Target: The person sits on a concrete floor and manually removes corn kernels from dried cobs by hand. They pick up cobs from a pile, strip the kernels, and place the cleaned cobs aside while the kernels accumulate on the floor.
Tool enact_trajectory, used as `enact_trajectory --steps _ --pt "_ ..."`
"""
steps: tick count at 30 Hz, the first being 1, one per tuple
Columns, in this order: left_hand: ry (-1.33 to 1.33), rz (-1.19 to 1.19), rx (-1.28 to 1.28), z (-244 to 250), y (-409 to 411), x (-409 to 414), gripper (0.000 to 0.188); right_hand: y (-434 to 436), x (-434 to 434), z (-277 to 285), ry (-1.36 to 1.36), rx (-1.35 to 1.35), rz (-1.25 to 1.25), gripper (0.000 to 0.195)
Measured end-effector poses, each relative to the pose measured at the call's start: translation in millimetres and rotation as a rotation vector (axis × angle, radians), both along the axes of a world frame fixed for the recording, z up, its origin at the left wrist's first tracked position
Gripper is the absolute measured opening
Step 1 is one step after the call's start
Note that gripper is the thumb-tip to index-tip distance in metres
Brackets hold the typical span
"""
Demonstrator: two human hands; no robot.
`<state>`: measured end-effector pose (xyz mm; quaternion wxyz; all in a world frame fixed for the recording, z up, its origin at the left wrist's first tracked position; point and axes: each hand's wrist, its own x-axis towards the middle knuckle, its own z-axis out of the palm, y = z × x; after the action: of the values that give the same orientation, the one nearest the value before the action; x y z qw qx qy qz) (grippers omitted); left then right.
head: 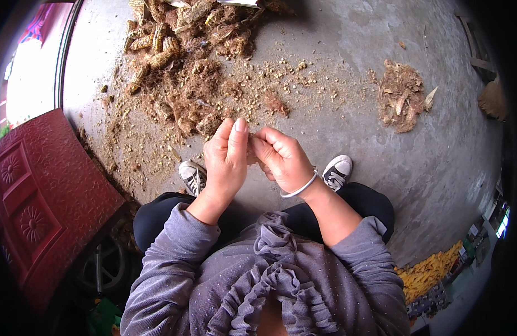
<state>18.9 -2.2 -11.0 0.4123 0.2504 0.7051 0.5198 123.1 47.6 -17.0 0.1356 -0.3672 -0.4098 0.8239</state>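
Note:
My left hand (227, 153) and my right hand (279, 155) meet above the floor, between my two shoes. Both have their fingers curled in, each thumb pressed against the forefinger. A small brownish tuft (251, 156) shows between them; the fingers hide most of it, and its kind is unclear. Just beyond my fingertips lies a heap of reddish-brown corn silk (195, 84) mixed with chaff. Several dried corn cobs (157, 42), some with kernels on them, rest on the heap's far left part.
Loose kernels and chaff (292, 80) are scattered over the concrete floor (346, 38). A smaller pile of silk and husk (403, 96) lies to the right. At left stands a red panelled door (36, 197), with a spoked wheel (103, 264) below it. Yellow corn (428, 269) is heaped at lower right.

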Motion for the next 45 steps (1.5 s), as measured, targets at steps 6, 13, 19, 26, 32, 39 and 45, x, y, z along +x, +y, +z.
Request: enact_trajectory --steps 6,13,19,26,32,39,45 --pt "-0.074 -0.057 0.044 2 2 -2 0.021 2 2 -2 0.061 -0.176 -0.073 0.012" --pt "-0.03 -0.2 -0.008 5 -3 -3 0.019 10 3 2 0.089 -0.324 -0.101 0.016" --pt "-0.304 -0.109 0.022 3 -5 3 0.017 13 8 3 0.143 -0.521 -0.2 0.019" --pt "-0.439 0.056 0.037 0 -5 -3 0.024 17 11 -1 0.284 -0.56 -0.223 0.017" --pt "-0.384 -0.121 0.007 11 -5 -10 0.014 20 11 -1 0.252 -0.524 -0.275 0.013" --pt "0.305 -0.351 -0.076 12 -4 -6 0.021 11 6 -1 0.097 -0.312 -0.228 0.012" --pt "0.471 -0.379 -0.138 11 -7 -10 0.017 10 2 -2 0.073 -0.34 -0.177 0.01"
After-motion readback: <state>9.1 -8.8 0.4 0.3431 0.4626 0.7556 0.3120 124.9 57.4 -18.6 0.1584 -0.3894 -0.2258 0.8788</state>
